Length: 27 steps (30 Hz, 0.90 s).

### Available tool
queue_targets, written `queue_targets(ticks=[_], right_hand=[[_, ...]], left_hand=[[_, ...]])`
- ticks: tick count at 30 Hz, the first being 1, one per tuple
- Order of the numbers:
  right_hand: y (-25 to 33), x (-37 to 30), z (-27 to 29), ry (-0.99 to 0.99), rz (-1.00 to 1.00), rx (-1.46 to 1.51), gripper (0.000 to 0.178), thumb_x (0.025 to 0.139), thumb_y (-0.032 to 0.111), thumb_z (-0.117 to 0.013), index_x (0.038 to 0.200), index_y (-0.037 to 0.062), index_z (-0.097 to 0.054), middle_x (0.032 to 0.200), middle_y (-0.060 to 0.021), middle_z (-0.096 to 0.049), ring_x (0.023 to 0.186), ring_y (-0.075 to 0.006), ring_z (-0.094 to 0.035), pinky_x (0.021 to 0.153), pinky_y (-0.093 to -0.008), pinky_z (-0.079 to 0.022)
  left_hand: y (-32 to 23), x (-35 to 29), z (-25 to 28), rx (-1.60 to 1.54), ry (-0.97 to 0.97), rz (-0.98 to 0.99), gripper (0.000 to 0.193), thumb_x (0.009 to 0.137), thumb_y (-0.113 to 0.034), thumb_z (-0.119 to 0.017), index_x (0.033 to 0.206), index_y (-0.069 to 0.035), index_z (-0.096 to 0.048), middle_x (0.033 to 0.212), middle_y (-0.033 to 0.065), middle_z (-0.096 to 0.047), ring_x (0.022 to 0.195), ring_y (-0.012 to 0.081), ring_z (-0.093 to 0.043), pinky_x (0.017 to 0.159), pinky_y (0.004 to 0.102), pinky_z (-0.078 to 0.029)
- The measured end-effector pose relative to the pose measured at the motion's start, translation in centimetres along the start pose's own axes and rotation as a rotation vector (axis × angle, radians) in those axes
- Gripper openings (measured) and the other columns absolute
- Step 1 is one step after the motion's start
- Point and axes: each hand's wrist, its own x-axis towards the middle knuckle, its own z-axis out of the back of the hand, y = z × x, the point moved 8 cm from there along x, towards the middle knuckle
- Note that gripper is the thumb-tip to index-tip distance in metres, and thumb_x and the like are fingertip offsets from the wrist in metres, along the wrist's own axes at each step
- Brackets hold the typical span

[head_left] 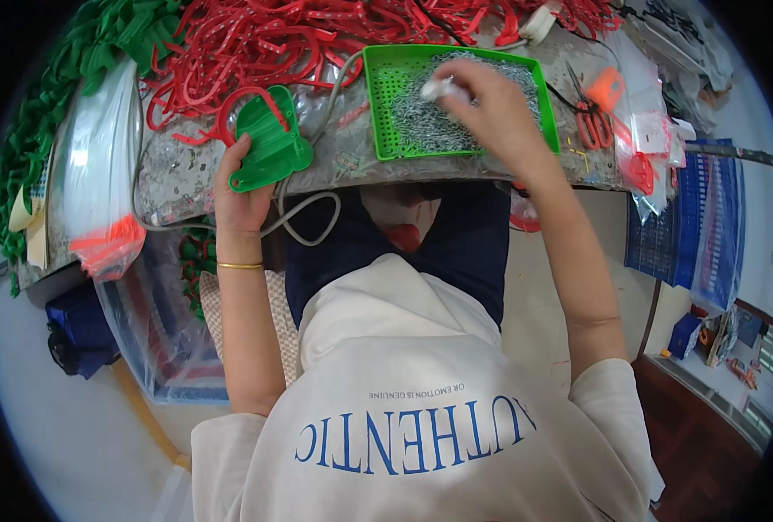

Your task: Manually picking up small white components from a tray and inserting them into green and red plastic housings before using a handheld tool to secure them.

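Note:
My left hand (240, 193) grips a green molded plastic piece (269, 143) by its lower left side, thumb over the edge. A curved red strap (224, 117) runs along the piece's upper left and crosses its top. My right hand (495, 103) is over a green perforated tray (374, 117). White coverings are on its fingertips, which are pinched together; whether a small part is between them I cannot make out. Beneath that hand, a heap of small silvery metal pieces (411, 122), like screws, fills much of the tray.
Red straps (265, 43) are piled across the back of the worktable, with green plastic pieces (99, 43) at far left. Orange-handled scissors (593, 126) lie right of the tray. A grey cable (321, 202) loops over the front edge near my left hand. Clear plastic bags (99, 157) lie left.

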Motion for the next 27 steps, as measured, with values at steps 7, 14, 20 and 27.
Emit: queue_targets(ticks=[7, 14, 20, 27], right_hand=[[-0.6, 1.0, -1.7, 0.083, 0.193, -0.192, 0.017, 0.086, 0.013, -0.065, 0.101, 0.0070, -0.066, 0.091, -0.0109, -0.061, 0.082, -0.0296, -0.061, 0.074, -0.0363, -0.049], [-0.4, -2.2, -1.1, 0.429, 0.149, 0.046, 0.015, 0.084, 0.007, -0.065, 0.099, 0.0064, -0.067, 0.089, -0.0067, -0.058, 0.080, -0.0200, -0.060, 0.073, -0.0319, -0.047], [1.2, 0.5, -3.5, 0.335, 0.269, 0.075, 0.015, 0.085, 0.008, -0.065, 0.099, 0.0056, -0.067, 0.090, -0.0079, -0.060, 0.082, -0.0233, -0.061, 0.074, -0.0336, -0.048], [0.6, 0.5, -3.4, 0.253, 0.276, -0.033, 0.018, 0.085, 0.008, -0.066, 0.102, 0.0049, -0.065, 0.092, -0.0092, -0.060, 0.084, -0.0244, -0.062, 0.075, -0.0338, -0.048]], left_hand=[[0.2, -0.1, -0.2, -0.014, -0.023, -0.003, 0.044, 0.095, -0.020, -0.052, 0.133, 0.003, -0.046, 0.129, 0.0189, -0.056, 0.118, 0.0328, -0.056, 0.102, 0.0448, -0.045], [0.1, -0.2, -0.3, 0.012, -0.019, -0.009, 0.052, 0.096, -0.018, -0.048, 0.142, 0.004, -0.035, 0.138, 0.0241, -0.047, 0.126, 0.0385, -0.049, 0.106, 0.0500, -0.041], [0.2, -0.2, -1.3, -0.006, 0.033, -0.009, 0.041, 0.094, -0.018, -0.055, 0.128, 0.003, -0.051, 0.124, 0.0163, -0.060, 0.114, 0.0290, -0.059, 0.099, 0.0423, -0.047], [-0.1, -0.2, -1.5, 0.029, 0.073, -0.046, 0.051, 0.095, -0.016, -0.048, 0.142, 0.002, -0.036, 0.138, 0.0253, -0.046, 0.125, 0.0389, -0.050, 0.106, 0.0502, -0.042]])
